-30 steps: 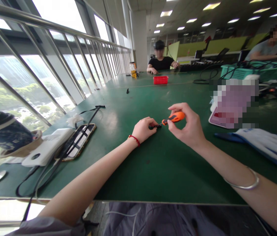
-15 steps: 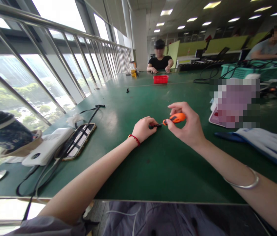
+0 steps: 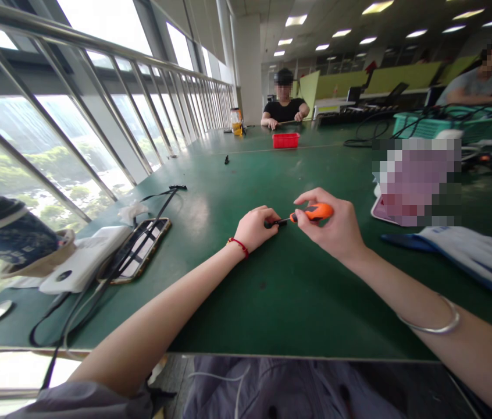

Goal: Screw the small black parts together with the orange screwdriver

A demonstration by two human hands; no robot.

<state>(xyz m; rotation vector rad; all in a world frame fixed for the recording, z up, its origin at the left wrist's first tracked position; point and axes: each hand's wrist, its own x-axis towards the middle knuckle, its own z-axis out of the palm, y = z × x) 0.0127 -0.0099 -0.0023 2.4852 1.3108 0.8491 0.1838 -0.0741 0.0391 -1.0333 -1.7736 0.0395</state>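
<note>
orange-and-black screwdriver sits pinched in the right hand, its shaft aimed at a small black part gripped by the left hand on the green tabletop. turning seems the step in hand, calling next for steady support and straight alignment.

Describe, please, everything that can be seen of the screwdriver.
The screwdriver has an orange handle with dark patches, seemingly plastic or rubber, and a thin shaft. The right hand grips the handle above the table; it looks nearly level, shaft toward the left hand. Its tip is at a small black part, exact contact unclear.
</note>
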